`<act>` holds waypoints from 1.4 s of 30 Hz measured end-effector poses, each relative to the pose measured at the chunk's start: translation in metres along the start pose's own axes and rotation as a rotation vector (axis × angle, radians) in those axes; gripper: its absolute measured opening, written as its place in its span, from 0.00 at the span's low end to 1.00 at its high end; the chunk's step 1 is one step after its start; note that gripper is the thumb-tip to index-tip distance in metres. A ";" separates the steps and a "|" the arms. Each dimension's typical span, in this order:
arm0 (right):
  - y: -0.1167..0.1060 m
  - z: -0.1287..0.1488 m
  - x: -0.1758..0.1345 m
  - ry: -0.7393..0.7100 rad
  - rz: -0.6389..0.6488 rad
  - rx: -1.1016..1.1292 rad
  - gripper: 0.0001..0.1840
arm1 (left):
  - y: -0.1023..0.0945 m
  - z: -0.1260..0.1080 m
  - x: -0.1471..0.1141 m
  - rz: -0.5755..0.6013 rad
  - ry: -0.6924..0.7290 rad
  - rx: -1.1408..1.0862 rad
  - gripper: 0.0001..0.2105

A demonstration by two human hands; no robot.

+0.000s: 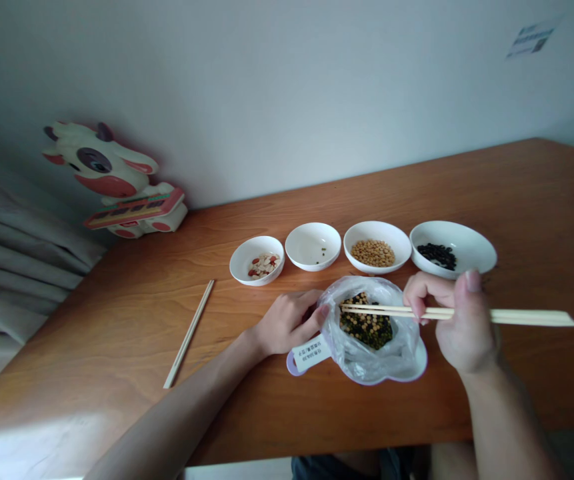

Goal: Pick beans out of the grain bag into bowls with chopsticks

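Note:
My right hand (467,327) grips a pair of pale wooden chopsticks (511,317), fingers closed. Their tips reach into a clear plastic bag (404,347) and touch a mix of yellow, green and dark beans (367,323). Spread open, the bag lies in a white tray with a lilac edge (414,373). My left hand (291,320) pinches the bag's left rim between thumb and fingers. Below that hand, a paper label (311,353) with printed characters covers part of the tray's handle. I cannot make out a bean between the chopstick tips.
Behind the bag stand white bowls: one with pale and reddish nuts (264,265), one with few green beans (323,252), one with yellow soybeans (373,253), one with black beans (437,256). Spare chopsticks (189,333) lie left. A cow toy (127,183) sits against the wall.

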State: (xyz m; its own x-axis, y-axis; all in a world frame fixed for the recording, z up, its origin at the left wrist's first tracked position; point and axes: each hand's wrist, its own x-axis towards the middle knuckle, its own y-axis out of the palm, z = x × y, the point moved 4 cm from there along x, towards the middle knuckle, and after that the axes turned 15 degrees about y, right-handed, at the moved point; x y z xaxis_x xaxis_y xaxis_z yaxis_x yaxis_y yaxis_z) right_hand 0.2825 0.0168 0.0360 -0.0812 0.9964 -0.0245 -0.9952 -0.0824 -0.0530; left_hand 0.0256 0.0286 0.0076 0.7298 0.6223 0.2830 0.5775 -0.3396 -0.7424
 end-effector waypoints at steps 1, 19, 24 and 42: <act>0.000 0.000 0.000 0.001 0.003 0.000 0.42 | 0.000 0.000 0.000 0.000 0.000 -0.001 0.17; -0.006 -0.012 0.004 -0.064 -0.027 -0.171 0.41 | 0.000 0.000 0.001 -0.001 -0.004 -0.002 0.16; -0.007 -0.010 0.002 -0.086 -0.037 -0.196 0.39 | 0.000 0.000 0.001 -0.003 -0.003 -0.006 0.16; -0.010 0.001 -0.002 -0.096 -0.134 -0.086 0.42 | 0.000 0.001 -0.001 -0.006 -0.005 -0.015 0.15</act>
State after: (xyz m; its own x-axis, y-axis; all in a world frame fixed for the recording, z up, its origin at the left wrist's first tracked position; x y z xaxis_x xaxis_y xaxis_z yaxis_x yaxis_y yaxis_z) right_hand 0.2922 0.0158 0.0376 0.0425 0.9955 0.0841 -0.9894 0.0536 -0.1346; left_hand 0.0249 0.0288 0.0069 0.7243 0.6282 0.2842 0.5873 -0.3461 -0.7317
